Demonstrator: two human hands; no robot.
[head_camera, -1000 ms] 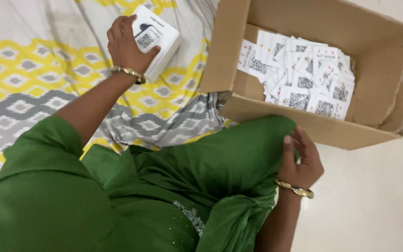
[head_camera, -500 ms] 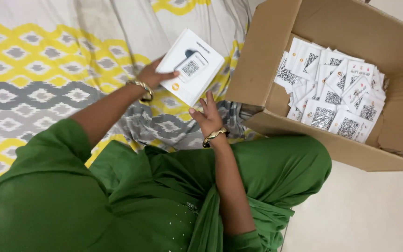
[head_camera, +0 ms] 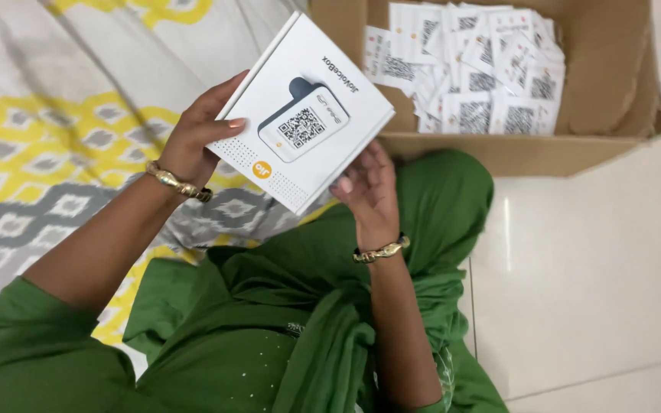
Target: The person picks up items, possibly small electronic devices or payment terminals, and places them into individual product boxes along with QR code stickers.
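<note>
While the left hand [head_camera: 196,141] grips the white box [head_camera: 304,115] by its left edge, thumb on the face, the right hand [head_camera: 369,191] cups its lower corner from beneath. The box is held tilted above the patterned sheet [head_camera: 55,138], just beside the open cardboard carton [head_camera: 529,149] of white packets [head_camera: 472,69]; bare tile floor [head_camera: 590,291] lies to the right.

Head cam is looking steeply down from the wearer's head, pretty close in, taking in the lap, patterned bedsheet [head_camera: 55,153] and cardboard carton [head_camera: 575,145] (only one view, nothing overlapping).
</note>
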